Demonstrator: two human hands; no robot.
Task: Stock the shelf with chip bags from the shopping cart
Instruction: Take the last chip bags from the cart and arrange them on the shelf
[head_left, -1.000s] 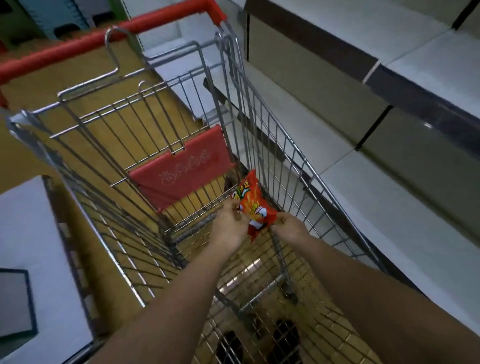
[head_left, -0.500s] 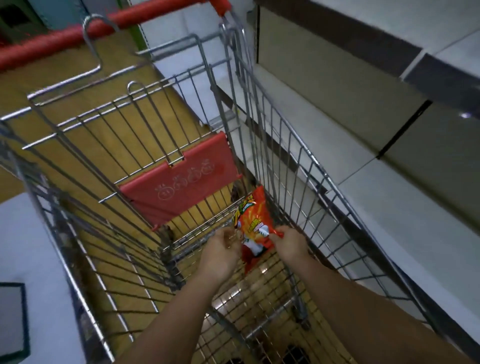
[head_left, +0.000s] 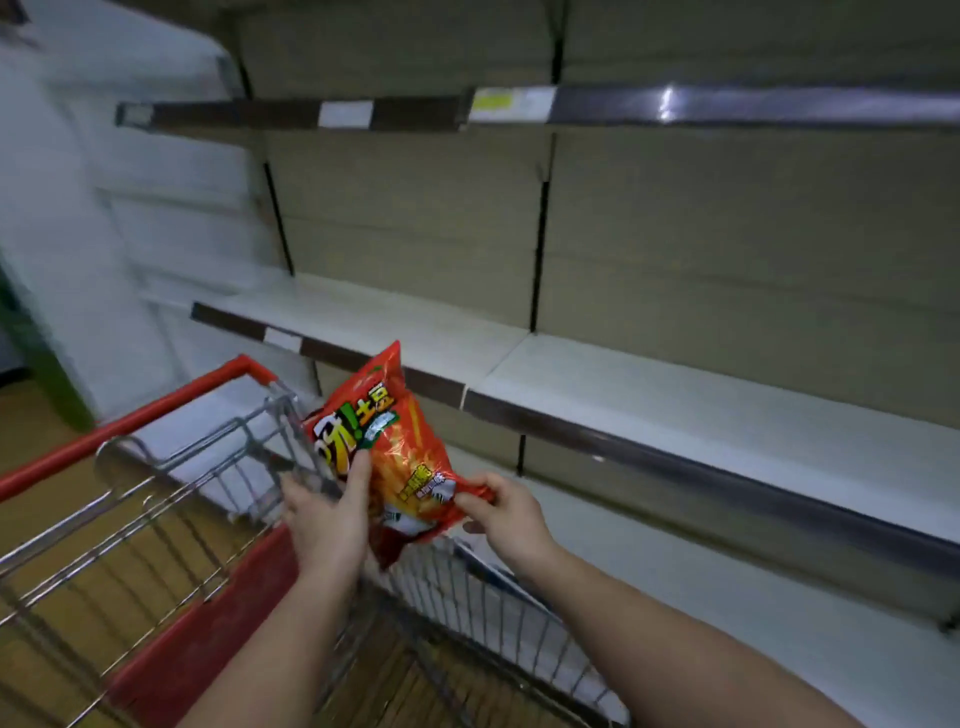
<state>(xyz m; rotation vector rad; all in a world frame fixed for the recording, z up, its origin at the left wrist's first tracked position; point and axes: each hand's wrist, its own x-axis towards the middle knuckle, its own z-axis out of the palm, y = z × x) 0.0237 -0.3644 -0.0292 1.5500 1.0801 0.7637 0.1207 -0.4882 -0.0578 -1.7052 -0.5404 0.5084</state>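
A red chip bag (head_left: 392, 441) with green and yellow print is held up above the wire shopping cart (head_left: 171, 525), in front of the shelf. My left hand (head_left: 327, 514) grips its left side, thumb across the front. My right hand (head_left: 506, 512) pinches its lower right corner. The white middle shelf (head_left: 649, 395) with a dark front strip lies just beyond the bag, at about its height. No other bags show in the visible part of the cart.
A higher shelf (head_left: 571, 106) with price labels runs across the top. A lower white shelf (head_left: 753, 639) sits behind my right forearm. The cart's red handle (head_left: 135, 423) and red seat flap (head_left: 208, 623) are at left. A wooden floor shows through the wires.
Both hands have lifted the chip bag out of the cart's bottom and up toward the shelf. My view has swung up from the cart to the shelving.
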